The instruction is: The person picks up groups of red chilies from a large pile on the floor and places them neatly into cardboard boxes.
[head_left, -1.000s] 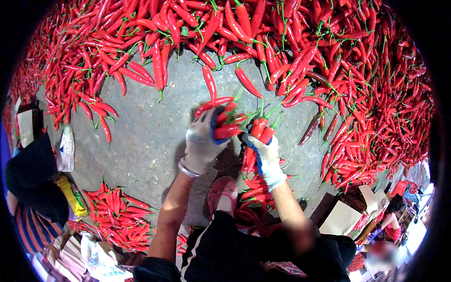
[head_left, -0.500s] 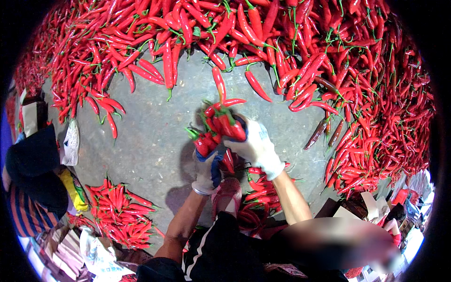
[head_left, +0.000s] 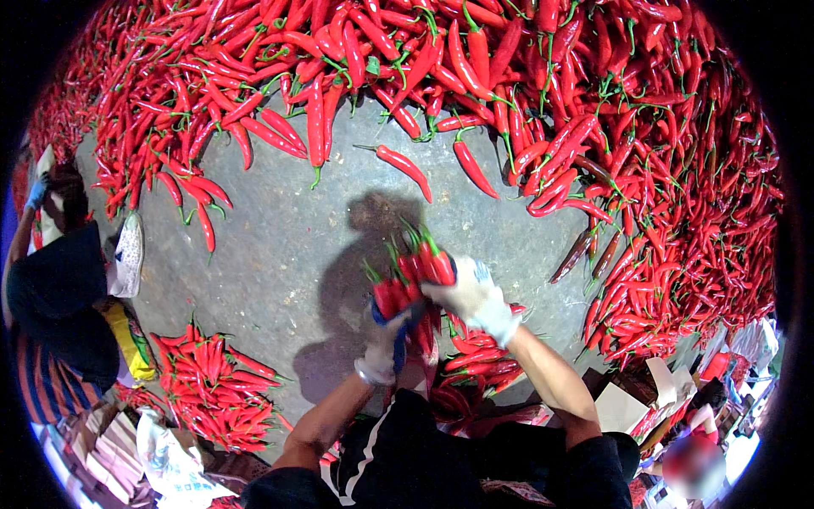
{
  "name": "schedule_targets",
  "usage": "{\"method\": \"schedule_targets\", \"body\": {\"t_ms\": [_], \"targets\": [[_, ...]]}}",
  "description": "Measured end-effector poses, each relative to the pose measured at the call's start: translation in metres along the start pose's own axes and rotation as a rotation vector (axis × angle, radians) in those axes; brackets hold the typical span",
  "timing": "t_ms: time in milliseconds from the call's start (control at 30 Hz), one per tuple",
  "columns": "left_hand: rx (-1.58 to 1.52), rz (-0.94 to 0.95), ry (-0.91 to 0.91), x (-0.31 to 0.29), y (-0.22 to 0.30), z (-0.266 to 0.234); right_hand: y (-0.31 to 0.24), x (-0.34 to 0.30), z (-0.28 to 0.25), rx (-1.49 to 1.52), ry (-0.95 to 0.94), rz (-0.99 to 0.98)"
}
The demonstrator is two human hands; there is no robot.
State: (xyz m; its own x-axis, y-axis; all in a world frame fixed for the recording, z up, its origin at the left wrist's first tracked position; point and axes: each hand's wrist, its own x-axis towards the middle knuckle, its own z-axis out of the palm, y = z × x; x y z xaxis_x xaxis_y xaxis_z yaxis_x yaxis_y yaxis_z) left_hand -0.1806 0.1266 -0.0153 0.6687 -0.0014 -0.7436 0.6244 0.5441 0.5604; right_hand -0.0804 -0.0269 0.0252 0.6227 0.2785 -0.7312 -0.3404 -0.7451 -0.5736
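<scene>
Both my hands wear white gloves with blue palms and hold a bunch of long red chili peppers (head_left: pixel 410 276) close in front of my body, green stems pointing away from me. My left hand (head_left: pixel 387 343) is closed around the lower left part of the bunch, slightly blurred. On the other side, my right hand (head_left: pixel 475 299) curls over the upper right peppers. Beyond them a single chili pepper (head_left: pixel 405 168) lies on the grey floor (head_left: pixel 246 271).
A broad heap of red chili peppers (head_left: pixel 661 178) curves around the far side and right. Smaller piles lie at near left (head_left: pixel 216 390) and beside my right forearm (head_left: pixel 483 360). At the left sits another person (head_left: pixel 64 280) in dark clothes. Boxes (head_left: pixel 632 403) stand at near right.
Both hands have drawn back toward my body with the bunch, the right one lower. The lone pepper on the floor now lies apart from the held bunch.
</scene>
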Motion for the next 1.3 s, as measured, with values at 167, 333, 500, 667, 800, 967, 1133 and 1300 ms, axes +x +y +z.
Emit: {"method": "schedule_targets", "body": {"t_ms": [167,333,500,667,800,967,1133,1300], "targets": [[0.272,0.111,-0.041,-0.010,-0.016,-0.019,-0.010,-0.041,-0.002,0.109,0.139,0.109],[-0.024,0.210,-0.114,0.044,0.093,0.029,-0.056,0.033,-0.053,0.198,0.253,-0.194],[0.011,0.245,-0.165,0.111,0.112,0.030,-0.057,0.108,-0.068,0.069,0.270,-0.162],[-0.128,-0.144,-0.262,0.062,0.028,-0.001,-0.019,0.030,-0.035,-0.008,0.129,-0.041],[0.175,0.063,-0.152,0.015,-0.012,-0.019,0.007,-0.025,0.007,0.046,0.305,-0.093],[0.487,0.304,-0.048,0.029,0.101,-0.013,-0.047,0.043,-0.021,0.212,0.096,-0.165],[0.239,0.536,0.031,0.096,0.159,-0.018,-0.101,0.150,-0.009,0.461,0.131,-0.506],[-0.047,0.371,-0.108,0.121,0.136,-0.034,-0.108,0.154,-0.022,0.441,0.087,-0.358]]}}
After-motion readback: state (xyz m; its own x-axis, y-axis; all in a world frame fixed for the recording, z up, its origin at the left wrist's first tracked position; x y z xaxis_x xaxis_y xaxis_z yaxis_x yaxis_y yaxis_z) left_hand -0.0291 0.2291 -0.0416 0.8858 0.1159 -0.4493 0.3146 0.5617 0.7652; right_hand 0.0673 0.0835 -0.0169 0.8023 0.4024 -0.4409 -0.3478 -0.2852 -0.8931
